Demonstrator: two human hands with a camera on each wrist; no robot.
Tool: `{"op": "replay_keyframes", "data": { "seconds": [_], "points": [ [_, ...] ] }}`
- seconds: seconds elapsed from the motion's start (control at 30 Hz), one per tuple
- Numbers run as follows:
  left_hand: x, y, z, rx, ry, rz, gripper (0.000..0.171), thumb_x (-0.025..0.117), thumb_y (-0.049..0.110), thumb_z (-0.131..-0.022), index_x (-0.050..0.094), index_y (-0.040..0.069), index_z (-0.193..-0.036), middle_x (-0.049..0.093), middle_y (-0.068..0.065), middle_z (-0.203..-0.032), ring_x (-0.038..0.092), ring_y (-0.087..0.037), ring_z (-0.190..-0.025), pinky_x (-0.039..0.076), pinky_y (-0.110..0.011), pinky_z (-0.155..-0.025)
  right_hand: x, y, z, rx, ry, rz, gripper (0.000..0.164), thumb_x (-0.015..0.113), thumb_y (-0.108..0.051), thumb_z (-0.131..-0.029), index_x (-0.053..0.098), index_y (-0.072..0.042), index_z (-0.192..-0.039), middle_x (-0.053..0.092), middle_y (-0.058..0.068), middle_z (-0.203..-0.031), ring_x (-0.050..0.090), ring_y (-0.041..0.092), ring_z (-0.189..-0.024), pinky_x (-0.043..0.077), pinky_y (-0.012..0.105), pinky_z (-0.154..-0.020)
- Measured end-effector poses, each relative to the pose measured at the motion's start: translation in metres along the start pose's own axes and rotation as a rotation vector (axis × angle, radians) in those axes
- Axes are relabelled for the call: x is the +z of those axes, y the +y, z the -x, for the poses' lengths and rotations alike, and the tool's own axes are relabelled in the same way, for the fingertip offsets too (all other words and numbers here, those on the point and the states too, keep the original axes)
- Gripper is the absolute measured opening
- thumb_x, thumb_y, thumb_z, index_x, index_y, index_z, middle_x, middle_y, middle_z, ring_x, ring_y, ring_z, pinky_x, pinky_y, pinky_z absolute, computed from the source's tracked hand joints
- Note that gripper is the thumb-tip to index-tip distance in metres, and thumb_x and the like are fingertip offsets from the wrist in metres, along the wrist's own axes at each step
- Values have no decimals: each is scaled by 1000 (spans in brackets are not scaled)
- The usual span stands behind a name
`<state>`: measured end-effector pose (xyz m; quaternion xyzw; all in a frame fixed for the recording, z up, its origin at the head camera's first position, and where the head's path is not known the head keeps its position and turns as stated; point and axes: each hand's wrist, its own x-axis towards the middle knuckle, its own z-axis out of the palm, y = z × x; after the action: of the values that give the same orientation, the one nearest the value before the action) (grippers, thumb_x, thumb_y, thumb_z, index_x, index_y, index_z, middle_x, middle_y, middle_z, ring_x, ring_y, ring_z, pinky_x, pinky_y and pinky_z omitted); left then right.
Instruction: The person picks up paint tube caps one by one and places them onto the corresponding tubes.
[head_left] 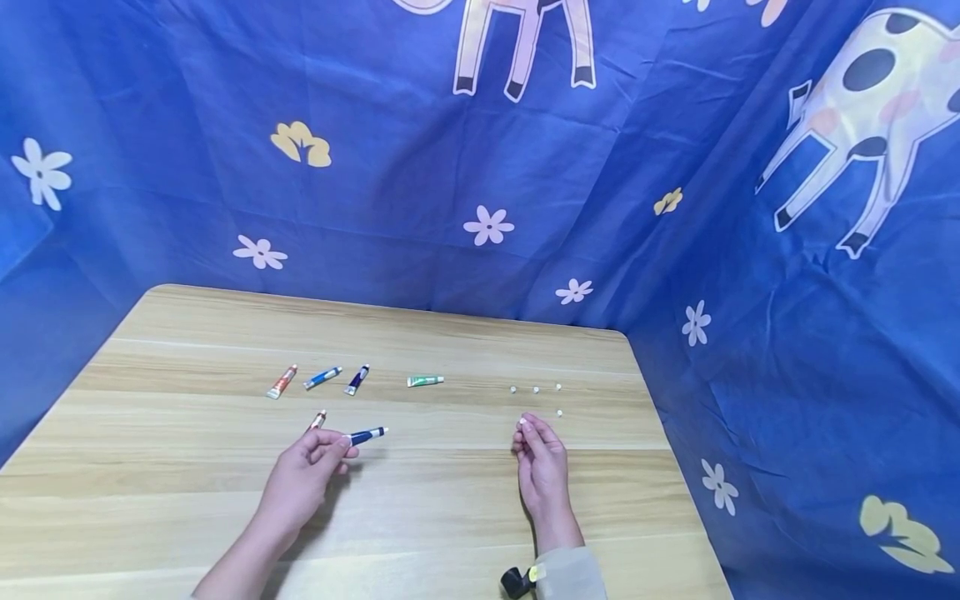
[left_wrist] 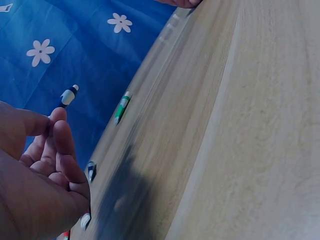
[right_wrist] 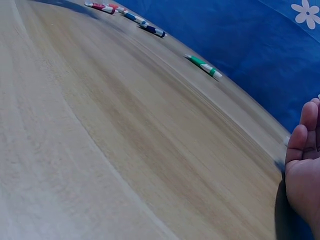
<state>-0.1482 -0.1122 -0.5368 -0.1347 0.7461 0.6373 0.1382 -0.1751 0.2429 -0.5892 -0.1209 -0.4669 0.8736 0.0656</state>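
My left hand pinches a dark blue paint tube by its flat end between thumb and fingers, held above the table with the nozzle pointing right. In the left wrist view, the tube shows a white label band and a pale tip. Just behind that hand lies a brownish-red paint tube, partly hidden by it. My right hand pinches a small white cap between thumb and fingertips. Several similar white caps lie on the table just beyond it.
Farther back on the wooden table lie a red tube, a blue tube, another dark blue tube and a green tube. A blue patterned curtain borders the table behind and at the sides.
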Motion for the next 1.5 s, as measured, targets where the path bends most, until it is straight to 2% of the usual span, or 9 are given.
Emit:
{"op": "replay_keyframes", "data": {
  "seconds": [0.37, 0.77, 1.2, 1.5],
  "points": [
    [8, 3, -1, 15, -11, -5, 25, 61, 21, -111, 62, 3, -129, 81, 0, -108, 64, -12, -82, 44, -22, -49, 6, 2, 2, -23, -32, 16, 27, 62, 2, -106, 80, -18, -103, 75, -5, -94, 68, 5, -84, 56, 18, -79],
    [14, 3, -3, 35, -22, -16, 24, 61, 24, -111, 63, 4, -126, 80, 4, -104, 64, -11, -83, 46, -24, -51, 13, 4, 4, 4, -18, 10, 28, 62, 4, -105, 80, -18, -101, 75, -4, -93, 68, 6, -82, 58, 18, -78],
    [20, 6, -5, 34, -18, -15, 24, 62, 26, -111, 64, 6, -125, 80, -2, -108, 65, -15, -85, 45, -24, -51, 16, 9, 6, 9, -48, 21, 25, 64, 2, -105, 80, -17, -101, 76, -5, -94, 68, 5, -82, 57, 18, -79],
    [26, 8, -6, 38, -36, -2, 24, 63, 23, -110, 64, 5, -126, 79, 2, -103, 64, -13, -80, 43, -24, -47, 21, 13, 8, 24, -66, 51, 25, 64, 1, -105, 80, -18, -102, 75, -6, -94, 68, 5, -82, 56, 19, -78]
  ]
}}
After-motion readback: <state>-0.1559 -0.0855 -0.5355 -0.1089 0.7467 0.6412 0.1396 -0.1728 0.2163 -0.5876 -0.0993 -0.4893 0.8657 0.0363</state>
